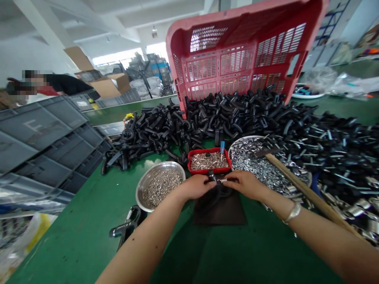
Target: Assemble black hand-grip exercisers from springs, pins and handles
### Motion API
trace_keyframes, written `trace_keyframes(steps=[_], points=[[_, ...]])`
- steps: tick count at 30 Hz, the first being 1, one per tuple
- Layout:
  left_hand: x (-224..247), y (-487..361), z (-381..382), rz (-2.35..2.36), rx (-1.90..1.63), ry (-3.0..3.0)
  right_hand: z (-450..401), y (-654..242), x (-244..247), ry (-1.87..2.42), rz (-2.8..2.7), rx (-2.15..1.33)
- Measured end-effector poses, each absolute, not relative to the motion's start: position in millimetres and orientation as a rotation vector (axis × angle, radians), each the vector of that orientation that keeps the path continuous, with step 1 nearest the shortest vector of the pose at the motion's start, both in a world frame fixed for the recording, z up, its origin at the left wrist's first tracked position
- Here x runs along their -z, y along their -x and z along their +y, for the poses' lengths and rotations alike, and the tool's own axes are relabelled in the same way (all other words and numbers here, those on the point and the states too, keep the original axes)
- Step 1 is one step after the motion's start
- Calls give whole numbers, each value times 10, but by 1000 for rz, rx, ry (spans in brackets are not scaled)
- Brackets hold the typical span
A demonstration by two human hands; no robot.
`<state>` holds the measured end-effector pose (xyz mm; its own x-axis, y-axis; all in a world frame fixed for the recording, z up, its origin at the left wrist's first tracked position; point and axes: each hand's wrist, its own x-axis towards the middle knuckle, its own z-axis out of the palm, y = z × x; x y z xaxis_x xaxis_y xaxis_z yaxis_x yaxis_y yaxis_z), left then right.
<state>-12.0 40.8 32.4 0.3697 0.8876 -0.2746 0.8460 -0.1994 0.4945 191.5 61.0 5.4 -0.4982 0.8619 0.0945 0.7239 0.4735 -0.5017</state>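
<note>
My left hand (pixel 199 186) is closed round a black plastic handle (pixel 218 192), held over a dark square pad (pixel 220 215) on the green table. Between the fingertips of my right hand (pixel 244 183) is a small metal coil spring (pixel 222 180), which lies against the top of the handle. Just beyond both hands sits a red tray (pixel 194 171) of small metal pins, with a blue-handled tool (pixel 222 148) standing in it. A steel bowl (pixel 139 193) of tiny metal parts is left of my left hand. An assembled black hand grip (pixel 126 227) with a spring lies beside my left forearm.
A heap of black handles (pixel 160 128) spills from a tipped red crate (pixel 174 47). A hammer (pixel 299 183) rests across a round tray (pixel 245 138) of metal parts at right. More handles with metal rods (pixel 331 138) lie beyond. Grey crates (pixel 44 134) and a person (pixel 71 85) are at left.
</note>
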Motion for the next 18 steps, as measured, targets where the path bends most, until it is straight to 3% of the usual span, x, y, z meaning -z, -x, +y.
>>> trace_keyframes(steps=[3, 9, 18], points=[[-242, 76, 348, 1778, -23, -2055, 633, -1835, -61, 1375, -2547, -461], [-107, 32, 138, 2053, -328, -2017, 729, -1782, -172, 1422, -2703, -369], [-18, 41, 160, 1965, -473, -1895, 1436, -1421, -347, 1916, -2214, -155]])
